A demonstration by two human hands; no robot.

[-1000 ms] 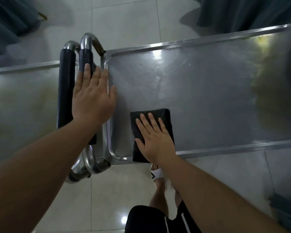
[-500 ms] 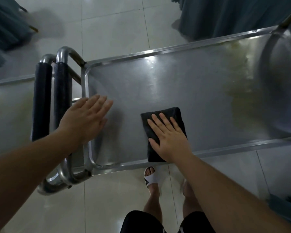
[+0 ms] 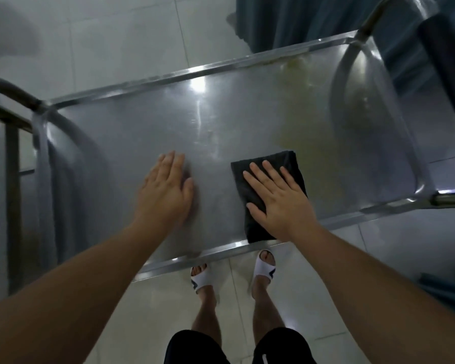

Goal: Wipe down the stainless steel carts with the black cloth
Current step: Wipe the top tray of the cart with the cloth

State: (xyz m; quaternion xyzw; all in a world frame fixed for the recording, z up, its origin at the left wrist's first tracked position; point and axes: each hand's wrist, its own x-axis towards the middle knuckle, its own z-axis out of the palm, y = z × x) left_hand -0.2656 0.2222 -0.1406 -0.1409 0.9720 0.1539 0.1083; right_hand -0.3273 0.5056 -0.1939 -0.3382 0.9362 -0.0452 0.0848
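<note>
Cloth (image 3: 269,191), folded, lay near the cart (image 3: 221,127) top's near edge, pinned under the flat right hand (image 3: 279,198). Left hand (image 3: 166,190), fingers straight, seemingly rested on bare steel. Soft and limp, the cloth would slide best under palm pressure.

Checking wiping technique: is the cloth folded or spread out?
Folded. The cloth is a compact, thick-edged rectangle under the flat right hand on the cart.

Black cloth (image 3: 269,179) on a silver-grey steel cart (image 3: 221,127) with a yellowish stain (image 3: 307,119); white slippers (image 3: 265,266), black shorts (image 3: 195,348), pale floor tiles (image 3: 116,43).
</note>
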